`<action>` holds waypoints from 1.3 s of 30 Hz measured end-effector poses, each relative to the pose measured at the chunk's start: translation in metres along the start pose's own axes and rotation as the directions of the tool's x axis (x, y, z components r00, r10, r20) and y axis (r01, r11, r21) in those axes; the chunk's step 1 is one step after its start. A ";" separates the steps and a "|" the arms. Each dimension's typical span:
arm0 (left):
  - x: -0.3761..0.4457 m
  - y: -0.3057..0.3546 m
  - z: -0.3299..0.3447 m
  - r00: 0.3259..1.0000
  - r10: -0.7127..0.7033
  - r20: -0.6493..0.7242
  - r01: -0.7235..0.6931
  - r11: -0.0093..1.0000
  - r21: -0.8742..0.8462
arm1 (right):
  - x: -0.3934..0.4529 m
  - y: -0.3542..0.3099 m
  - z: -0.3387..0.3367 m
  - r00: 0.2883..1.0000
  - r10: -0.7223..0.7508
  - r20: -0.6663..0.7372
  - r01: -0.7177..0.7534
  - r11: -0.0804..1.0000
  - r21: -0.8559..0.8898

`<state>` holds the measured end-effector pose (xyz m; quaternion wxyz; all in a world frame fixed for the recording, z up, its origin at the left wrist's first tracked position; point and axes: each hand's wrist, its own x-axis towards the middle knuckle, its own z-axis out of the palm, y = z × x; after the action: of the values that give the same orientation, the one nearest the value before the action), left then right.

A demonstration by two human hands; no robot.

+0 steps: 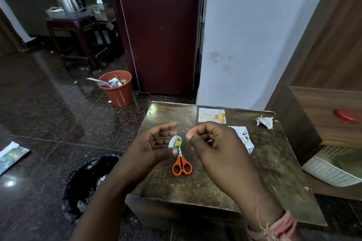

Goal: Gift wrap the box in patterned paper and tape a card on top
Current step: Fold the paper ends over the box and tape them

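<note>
My left hand (156, 143) holds a small roll of clear tape (175, 141) between thumb and fingers above the table. My right hand (213, 143) is level with it, thumb and forefinger pinched together close to the roll; whether a tape end is between them I cannot tell. A white birthday card (212, 116) with yellow balloons lies flat at the far side of the table. The patterned wrapped box (245, 138) sits partly hidden behind my right hand. Orange-handled scissors (181, 165) lie on the table below my hands.
The dark wooden table (274, 162) carries a crumpled scrap of patterned paper (264, 121) at the far right. On the floor stand an orange waste bin (118, 89) and a black-lined bin (88, 180). A maroon fridge (158, 29) and white wall stand behind.
</note>
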<state>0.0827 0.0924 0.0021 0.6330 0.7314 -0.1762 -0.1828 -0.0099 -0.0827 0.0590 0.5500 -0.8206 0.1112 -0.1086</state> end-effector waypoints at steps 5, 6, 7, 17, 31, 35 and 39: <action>-0.004 0.013 0.008 0.999 0.042 0.023 -0.037 0.985 -0.168 | 0.001 0.009 0.010 0.998 0.055 0.007 -0.054 0.996 -0.066; -0.004 0.014 0.008 0.999 0.045 0.030 -0.039 0.982 -0.185 | 0.001 0.009 0.010 0.999 0.050 0.021 -0.048 0.996 -0.070; -0.004 0.013 0.007 0.998 0.049 0.041 -0.040 0.978 -0.207 | 0.001 0.008 0.011 0.998 0.046 0.037 -0.043 0.997 -0.069; -0.003 0.012 0.004 0.995 0.075 0.069 -0.043 0.924 -0.381 | -0.001 0.002 0.015 1.000 0.013 0.008 -0.013 0.999 0.031; -0.004 0.012 0.007 0.999 0.036 0.022 -0.026 0.930 -0.367 | -0.001 -0.002 0.011 0.999 0.037 0.030 -0.040 0.991 0.128; -0.005 0.011 0.007 0.999 0.044 0.028 -0.032 0.938 -0.346 | 0.000 0.000 0.011 0.998 0.050 0.028 -0.054 0.987 0.154; -0.005 0.011 0.008 0.999 0.042 0.033 -0.029 0.942 -0.336 | 0.001 -0.001 0.010 0.998 0.054 0.019 -0.056 0.984 0.171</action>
<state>0.0738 0.0865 0.0118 0.7477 0.6061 -0.1681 -0.2129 -0.0062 -0.0739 0.0562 0.6220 -0.7677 0.1202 -0.0967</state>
